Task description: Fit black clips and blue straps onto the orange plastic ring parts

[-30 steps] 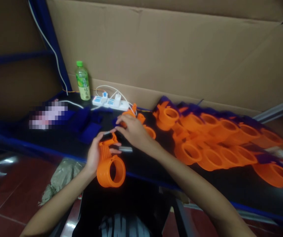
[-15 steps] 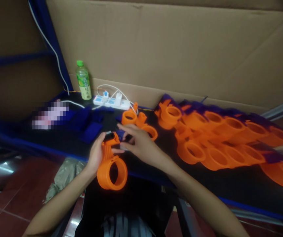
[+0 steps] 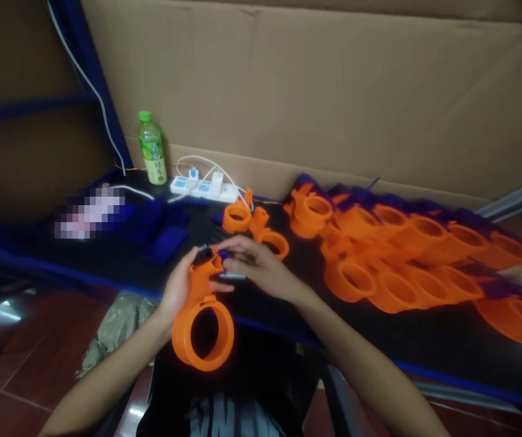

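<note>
My left hand [image 3: 179, 286] is closed around the stem of an orange plastic part with a large ring [image 3: 226, 337] at its lower end. The ring hangs toward my body over the table's front edge. At the part's upper end, my right hand [image 3: 261, 267] pinches a small dark blue piece [image 3: 223, 257] against its side. The blue piece is mostly covered by my fingers, so its shape is unclear. A thin pale edge of something shows just under my right fingers; I cannot make out what it is.
Several similar orange ringed parts [image 3: 351, 281] lie in rows on the right, with dark blue pieces among them. More orange parts [image 3: 237, 217] sit before a white power strip [image 3: 204, 189]. A green-capped bottle [image 3: 152, 149] and blue pieces [image 3: 165, 244] are at left. A cardboard wall [image 3: 288, 91] stands behind.
The orange part has tilted, its ring dropping slightly toward me and left. My right hand has shifted a little lower, bringing the blue piece against the part's upper end.
</note>
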{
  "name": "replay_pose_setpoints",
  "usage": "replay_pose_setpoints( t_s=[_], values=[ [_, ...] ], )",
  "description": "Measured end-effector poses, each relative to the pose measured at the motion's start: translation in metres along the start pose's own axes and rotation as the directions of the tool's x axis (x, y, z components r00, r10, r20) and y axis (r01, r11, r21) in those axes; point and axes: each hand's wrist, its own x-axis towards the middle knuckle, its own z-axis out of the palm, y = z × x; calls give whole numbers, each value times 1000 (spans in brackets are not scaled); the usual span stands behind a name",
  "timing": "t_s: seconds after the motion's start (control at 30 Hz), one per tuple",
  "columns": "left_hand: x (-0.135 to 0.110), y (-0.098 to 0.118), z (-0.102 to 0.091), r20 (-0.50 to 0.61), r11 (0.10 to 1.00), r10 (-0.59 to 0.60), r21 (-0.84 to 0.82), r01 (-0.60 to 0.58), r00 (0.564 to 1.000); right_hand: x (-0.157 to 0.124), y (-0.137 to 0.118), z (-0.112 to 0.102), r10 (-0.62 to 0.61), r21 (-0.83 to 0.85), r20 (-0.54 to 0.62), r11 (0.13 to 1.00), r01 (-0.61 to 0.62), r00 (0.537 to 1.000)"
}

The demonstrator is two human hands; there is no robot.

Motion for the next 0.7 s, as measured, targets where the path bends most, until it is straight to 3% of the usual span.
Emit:
replay_pose_setpoints(
  t_s=[0.07,0.17,0.37,0.47,0.57,0.7],
  values=[
    [-4,1,4,21,1000,3,25,-4,1000,-1,-7,0,-30,11,-56,999,31,998],
    [-6,-1,6,28,998,32,59,-34,999,-2,-19,2,-93,-113,-146,991,77,985],
    [-6,-5,2,-65,998,12,57,-9,998,-10,-21,12,-248,-505,-81,846,174,965],
    [-12,-4,5,-67,997,-36,60,40,997,-14,-14,12,-285,-509,-75,835,209,956],
    [-20,-3,9,1,995,-94,36,94,996,-19,-10,9,-337,-468,-80,843,264,938],
    [-29,-6,11,95,992,78,89,-86,992,-26,-3,6,-483,-444,-65,798,408,873]
  ],
)
